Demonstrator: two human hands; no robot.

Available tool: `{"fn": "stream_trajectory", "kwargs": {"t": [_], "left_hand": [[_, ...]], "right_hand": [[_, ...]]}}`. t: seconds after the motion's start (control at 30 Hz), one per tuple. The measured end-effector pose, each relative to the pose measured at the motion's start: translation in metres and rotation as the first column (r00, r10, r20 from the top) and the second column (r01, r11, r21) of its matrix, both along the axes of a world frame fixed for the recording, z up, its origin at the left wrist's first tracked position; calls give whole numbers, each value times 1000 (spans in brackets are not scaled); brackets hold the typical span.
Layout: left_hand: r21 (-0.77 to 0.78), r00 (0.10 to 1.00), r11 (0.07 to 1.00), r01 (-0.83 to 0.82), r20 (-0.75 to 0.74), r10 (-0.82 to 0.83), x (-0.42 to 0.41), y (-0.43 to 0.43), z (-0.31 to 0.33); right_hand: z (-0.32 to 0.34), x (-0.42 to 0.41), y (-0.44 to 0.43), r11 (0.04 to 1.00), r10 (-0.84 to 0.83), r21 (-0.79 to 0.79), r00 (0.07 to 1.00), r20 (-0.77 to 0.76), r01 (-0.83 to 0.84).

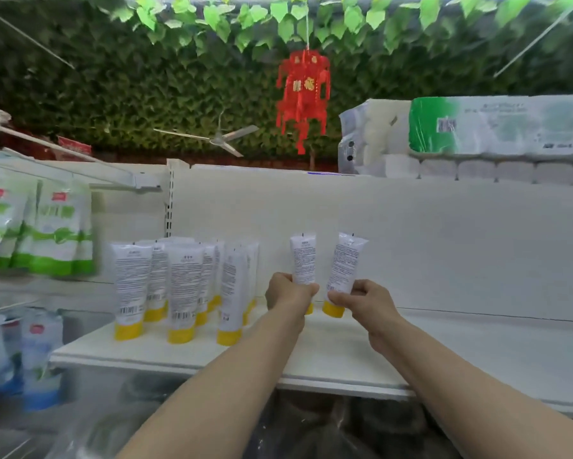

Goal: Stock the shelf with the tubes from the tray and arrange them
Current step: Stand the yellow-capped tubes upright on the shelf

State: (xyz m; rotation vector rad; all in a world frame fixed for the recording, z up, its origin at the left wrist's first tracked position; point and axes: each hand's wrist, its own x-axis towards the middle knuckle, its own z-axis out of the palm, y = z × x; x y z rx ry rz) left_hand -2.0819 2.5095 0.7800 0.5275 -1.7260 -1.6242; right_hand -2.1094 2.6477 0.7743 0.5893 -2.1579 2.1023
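Across the top and back: leaf wall (113, 77), dark green, with brighter leaves along the upper edge. Below it, white shelf (344, 352) with a white back panel. On top of the panel at right: wrapped toilet roll packs (477, 134), one with a green label. Left of the shelf: green-and-white pouches (46, 226) hanging on a hook rail, with blue pouches (30, 352) lower down, blurred. Left part of the shelf: cluster of white tubes (179, 286) standing cap-down in several rows, yellow caps on the board, print sides forward. Red lantern (303, 94) hangs in front of the leaves; ceiling fan (219, 139) is just left of it.

Both hands are over mid shelf, right of the cluster and apart from it. Left hand (288, 294) has its fingers curled round the lower body of the left tube (304, 256), upright, cap down. Right hand (366, 301) pinches the right tube (344, 263) low, near its cap, top leaning right. The two tubes are just beside each other, not touching. Cannot tell if either cap touches the shelf.
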Motion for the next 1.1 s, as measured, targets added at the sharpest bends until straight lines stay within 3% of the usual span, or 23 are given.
{"fn": "stream_trajectory", "kwargs": {"t": [0.27, 0.57, 0.77, 1.1], "left_hand": [[-136, 976, 988, -73, 194, 99, -38, -27, 16], [-261, 950, 958, -123, 247, 189, -54, -49, 14], [-322, 942, 939, -123, 260, 213, -61, -61, 4], [-366, 918, 917, -158, 286, 273, -68, -67, -6]], "right_hand": [[5, -41, -28, 961, -200, 183, 978, -56, 207], [12, -71, -57, 925, -206, 329, 978, 8, 192], [8, -84, -71, 867, -182, 461, 982, -56, 187], [-8, -96, -71, 815, -157, 542, 979, -133, 204]]}}
